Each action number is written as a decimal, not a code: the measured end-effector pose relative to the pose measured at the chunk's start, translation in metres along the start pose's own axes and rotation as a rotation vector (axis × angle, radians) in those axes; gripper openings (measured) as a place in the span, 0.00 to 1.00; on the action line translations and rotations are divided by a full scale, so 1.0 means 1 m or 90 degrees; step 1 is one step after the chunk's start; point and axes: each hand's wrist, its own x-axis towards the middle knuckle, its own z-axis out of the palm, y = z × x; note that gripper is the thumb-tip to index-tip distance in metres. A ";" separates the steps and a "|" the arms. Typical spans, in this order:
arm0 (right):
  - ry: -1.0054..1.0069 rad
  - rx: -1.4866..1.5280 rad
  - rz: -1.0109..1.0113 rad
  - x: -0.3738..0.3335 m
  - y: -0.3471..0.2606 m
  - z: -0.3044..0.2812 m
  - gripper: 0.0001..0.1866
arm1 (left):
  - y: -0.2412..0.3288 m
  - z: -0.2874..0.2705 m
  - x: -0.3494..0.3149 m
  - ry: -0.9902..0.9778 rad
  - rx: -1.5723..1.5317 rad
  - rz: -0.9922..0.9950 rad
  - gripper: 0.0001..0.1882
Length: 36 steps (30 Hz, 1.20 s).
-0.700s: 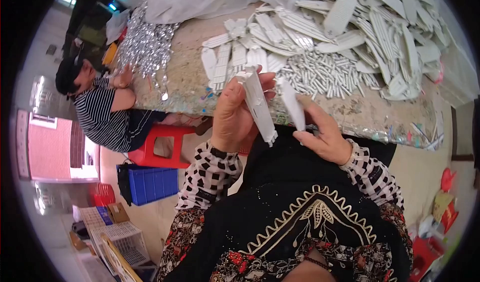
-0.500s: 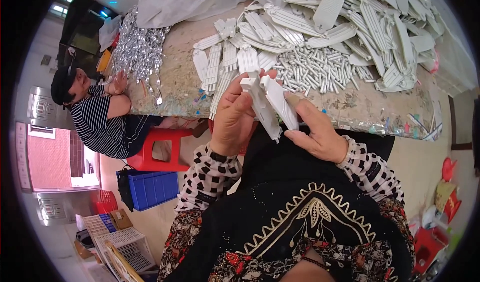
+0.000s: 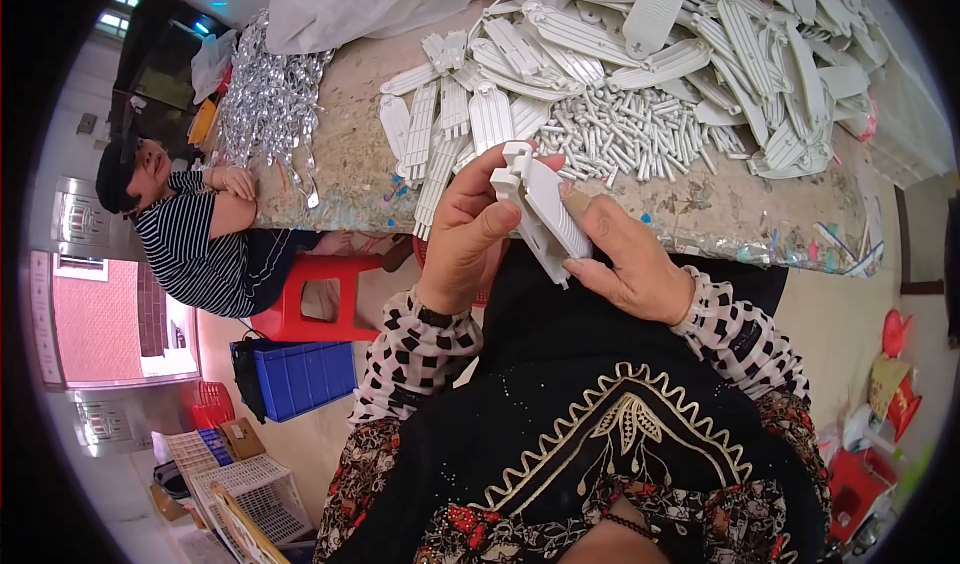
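Above my lap, just off the table's near edge, two white plastic pieces are held together at a slant. My left hand (image 3: 462, 239) is closed on a long white plastic base piece (image 3: 543, 252) with blocky lugs at its upper end. Between the thumb and fingers of my right hand (image 3: 640, 269) is a white ribbed plastic panel (image 3: 560, 214), lying against the base piece. Their upper ends meet at the lugs; whether they are locked together I cannot tell. Beyond my hands lies a heap of short white rods (image 3: 625, 134), with flat white slotted pieces (image 3: 425, 124) to its left.
A large pile of long white panels (image 3: 740, 54) covers the back right of the worn table (image 3: 365, 114). Silvery strips (image 3: 270, 104) hang together at the left, near a seated person (image 3: 200, 234). A red stool (image 3: 320, 299) and blue crate (image 3: 305, 379) stand at lower left.
My right hand has brought the ribbed panel closer against the base piece, narrowing the gap between them. The seated person's raised hand has come down toward the table edge.
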 end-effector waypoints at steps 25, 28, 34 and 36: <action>-0.126 -0.076 0.068 0.002 -0.015 -0.011 0.27 | 0.023 -0.013 -0.002 -0.041 0.153 -0.090 0.30; -0.154 -0.131 0.090 -0.001 -0.016 -0.008 0.28 | 0.025 -0.019 -0.006 -0.007 0.199 -0.138 0.33; -0.111 0.040 0.102 -0.005 -0.015 -0.002 0.36 | 0.028 -0.023 -0.003 -0.037 0.206 -0.146 0.33; -0.118 -0.007 0.079 -0.004 -0.013 -0.001 0.37 | 0.025 -0.018 -0.004 -0.026 0.206 -0.128 0.33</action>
